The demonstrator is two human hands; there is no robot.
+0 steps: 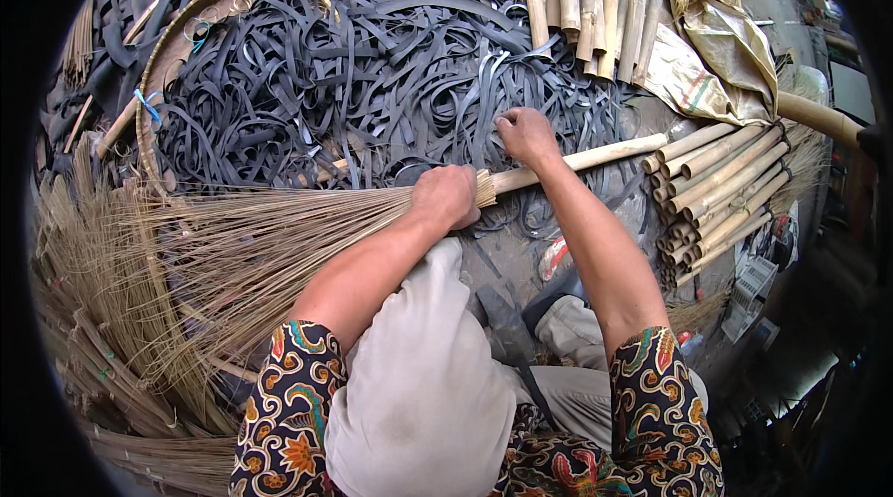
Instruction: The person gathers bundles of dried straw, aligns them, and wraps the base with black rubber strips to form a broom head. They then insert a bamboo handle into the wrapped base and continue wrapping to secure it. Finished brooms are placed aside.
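My left hand (446,197) is closed round the bound end of a stick broom (288,241), whose thin brown sticks fan out to the left. From that end a pale bamboo handle (600,157) runs off to the right. Above the handle, my right hand (528,136) has its fingers curled in a pinch at the near edge of a heap of dark rubber strips (391,69). Whatever lies between those fingertips is hidden against the strips. The broom head rests by my raised knee (419,339).
A round woven tray rim (141,139) curves along the left of the heap. More stick bundles (112,348) lie at the lower left. Bamboo poles (595,4) stand at the back, beside a tan sack (716,32). Stacked bamboo handles (730,181) lie at the right.
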